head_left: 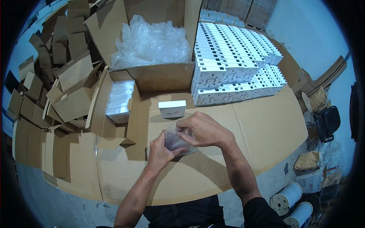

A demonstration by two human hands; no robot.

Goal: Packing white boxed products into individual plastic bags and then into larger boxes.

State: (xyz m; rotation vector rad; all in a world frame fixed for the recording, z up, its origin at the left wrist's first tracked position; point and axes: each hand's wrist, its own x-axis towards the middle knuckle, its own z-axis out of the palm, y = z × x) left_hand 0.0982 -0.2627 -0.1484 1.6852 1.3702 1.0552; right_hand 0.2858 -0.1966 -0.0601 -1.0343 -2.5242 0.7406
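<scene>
Between my hands is a crinkled, see-through plastic bag (174, 141), held just above the cardboard-covered table. My left hand (159, 152) grips it from the left and below, thumb across its near side. Fingers of my right hand (205, 130) pinch the bag's upper right part. Whether anything lies inside the bag I cannot make out. Just beyond my hands, a small white box (172, 109) stands on the cardboard. To its left, an open brown carton (132, 127) holds a row of plastic-wrapped white packs (121, 99).
A large open carton (163, 78) full of clear plastic bags (152, 41) stands at the back. Right of it rise stacked rows of white boxes (235, 76). Open brown cartons (72, 91) pile up on the left. Cable spools (287, 197) and a black chair (327, 122) are at the right.
</scene>
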